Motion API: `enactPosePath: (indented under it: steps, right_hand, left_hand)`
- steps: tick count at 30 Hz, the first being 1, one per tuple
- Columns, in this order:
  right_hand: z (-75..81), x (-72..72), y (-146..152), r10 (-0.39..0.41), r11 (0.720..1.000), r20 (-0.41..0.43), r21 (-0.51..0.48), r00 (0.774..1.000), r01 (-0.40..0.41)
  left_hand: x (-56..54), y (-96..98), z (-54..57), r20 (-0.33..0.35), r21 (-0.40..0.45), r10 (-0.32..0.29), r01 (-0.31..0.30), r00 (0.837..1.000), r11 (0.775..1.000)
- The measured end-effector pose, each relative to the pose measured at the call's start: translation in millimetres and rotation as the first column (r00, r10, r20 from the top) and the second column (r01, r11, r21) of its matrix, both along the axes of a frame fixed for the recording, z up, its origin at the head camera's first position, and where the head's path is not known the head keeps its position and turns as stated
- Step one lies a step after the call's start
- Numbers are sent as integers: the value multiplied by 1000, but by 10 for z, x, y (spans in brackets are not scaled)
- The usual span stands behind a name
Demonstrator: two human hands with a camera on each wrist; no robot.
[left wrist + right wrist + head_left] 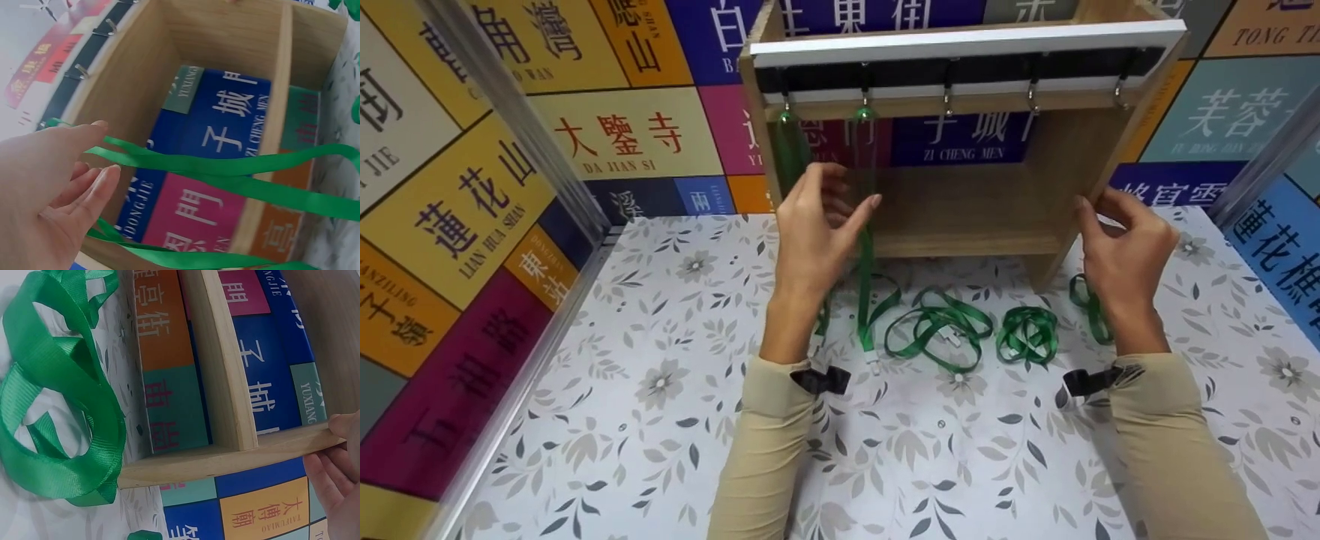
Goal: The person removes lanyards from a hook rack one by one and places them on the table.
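A wooden rack [967, 245] stands at the back of the table, with a row of metal hooks along its top. Green lanyards hang from its two leftmost hooks: one lanyard [789, 150] at the far left, the other lanyard [865, 300] beside it, its lower end on the table. My left hand [814, 232] is in front of these two, fingers loosely bent and thumb apart, beside the ribbon [225, 166] and holding nothing visible. My right hand [1132, 247] pinches the front edge of the rack's right side panel [287, 439] between thumb and fingers.
Coiled green lanyards lie on the flowered tabletop: a loose one [936, 324], a tighter bundle [1027, 334], and another coil [1097, 315] by my right wrist. The three hooks [1033, 101] on the right hold no lanyard. Walls printed with signs surround the table.
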State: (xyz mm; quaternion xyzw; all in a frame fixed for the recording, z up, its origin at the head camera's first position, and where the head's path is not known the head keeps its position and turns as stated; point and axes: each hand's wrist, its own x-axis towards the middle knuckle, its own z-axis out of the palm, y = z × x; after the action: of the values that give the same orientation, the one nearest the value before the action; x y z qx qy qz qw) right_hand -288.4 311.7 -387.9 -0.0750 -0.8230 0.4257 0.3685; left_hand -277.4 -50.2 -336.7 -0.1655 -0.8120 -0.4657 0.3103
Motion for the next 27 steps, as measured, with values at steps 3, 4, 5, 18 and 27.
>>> enactPosePath:
  steps: [3, 4, 5, 18, 27]
  right_hand:
    - [-8, 8, 3, 7, 1000, -4, 1, 1000, -7]
    - [-12, 9, 5, 12, 1000, -17, 3, 1000, -12]
    - [-14, 10, 8, 17, 1000, -32, 7, 999, -17]
    - [4, 31, 3, 15, 1000, -27, 10, 1000, -14]
    - [-6, 11, 5, 11, 1000, -9, -1, 1000, -11]
  left_hand:
    - [-54, 22, -82, 21, -2, -8, 8, 1000, 1000]
    - [-71, 32, -105, 20, -10, -6, 7, 1000, 1000]
    - [-85, 42, -129, 21, -18, -2, 2, 1000, 1000]
    - [-130, 36, -200, 5, -93, 44, -44, 999, 995]
    - [115, -47, 122, -143, -23, 46, -50, 989, 999]
